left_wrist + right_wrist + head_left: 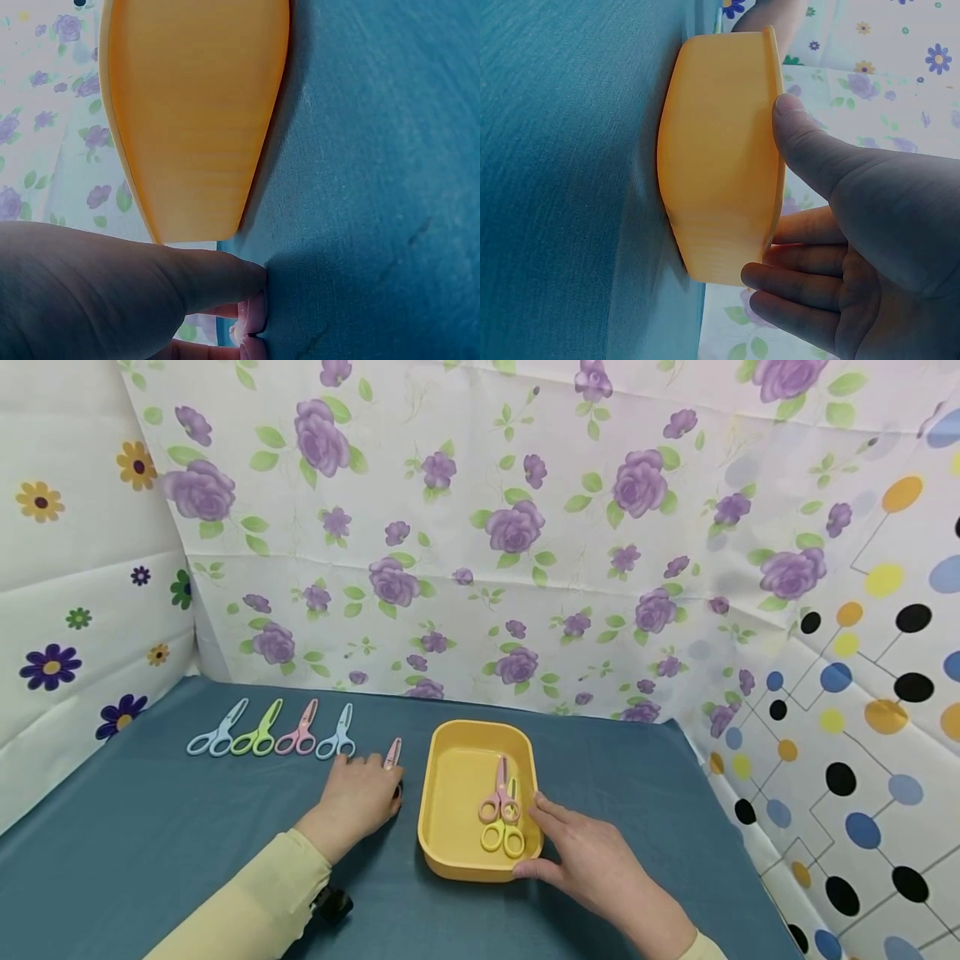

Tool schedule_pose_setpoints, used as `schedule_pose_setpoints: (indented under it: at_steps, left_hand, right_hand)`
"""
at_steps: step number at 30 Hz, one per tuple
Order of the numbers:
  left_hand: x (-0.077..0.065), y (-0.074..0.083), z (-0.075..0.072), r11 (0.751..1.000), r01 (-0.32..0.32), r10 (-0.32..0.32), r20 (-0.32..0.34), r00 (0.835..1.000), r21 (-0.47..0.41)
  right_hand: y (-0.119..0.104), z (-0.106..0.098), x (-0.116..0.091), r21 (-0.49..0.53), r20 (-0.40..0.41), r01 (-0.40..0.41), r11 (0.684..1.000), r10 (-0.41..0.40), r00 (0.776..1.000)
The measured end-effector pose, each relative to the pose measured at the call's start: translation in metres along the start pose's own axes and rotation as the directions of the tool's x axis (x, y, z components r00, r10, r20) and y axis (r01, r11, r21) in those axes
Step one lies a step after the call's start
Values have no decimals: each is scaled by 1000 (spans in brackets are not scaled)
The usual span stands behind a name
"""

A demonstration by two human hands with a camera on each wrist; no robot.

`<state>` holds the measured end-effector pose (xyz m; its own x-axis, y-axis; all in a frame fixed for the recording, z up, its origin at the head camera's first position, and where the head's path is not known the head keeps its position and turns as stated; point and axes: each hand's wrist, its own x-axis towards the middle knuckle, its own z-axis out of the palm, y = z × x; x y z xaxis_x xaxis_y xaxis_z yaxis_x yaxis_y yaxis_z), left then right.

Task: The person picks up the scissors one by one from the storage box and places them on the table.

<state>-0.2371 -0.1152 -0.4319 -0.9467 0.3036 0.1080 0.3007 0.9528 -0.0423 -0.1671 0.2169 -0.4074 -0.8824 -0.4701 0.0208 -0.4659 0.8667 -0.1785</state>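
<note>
My left hand is low over the cloth, left of the yellow tray, its fingers and thumb at the handles of a pair of pink scissors. In the left wrist view the thumb and fingers pinch the pink handles, partly out of frame. My right hand touches the tray's right side; in the right wrist view its thumb lies on the rim and its fingers are extended along the outer wall. Inside the tray are pink scissors lying over yellow-green scissors.
Left of my left hand, a row of scissors lies on the blue-green cloth: light blue, green, pink and light blue. A flowered sheet hangs behind; a dotted one hangs at the right.
</note>
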Motion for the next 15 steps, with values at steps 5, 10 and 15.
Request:
schedule_pose_setpoints:
  at_steps: [5,10,15]
  left_hand:
    - [-3,2,-2,1000,3,-3,8,1000,-5]
    - [-18,3,-8,999,-37,37,-21,999,4]
    - [-36,2,-10,994,-108,108,8,994,-19]
  right_hand:
    - [1,0,0,1,-2,5,1000,-5,1000]
    - [2,1,0,1,-11,17,1000,-17,1000]
    - [2,1,0,12,-16,22,1000,-22,1000]
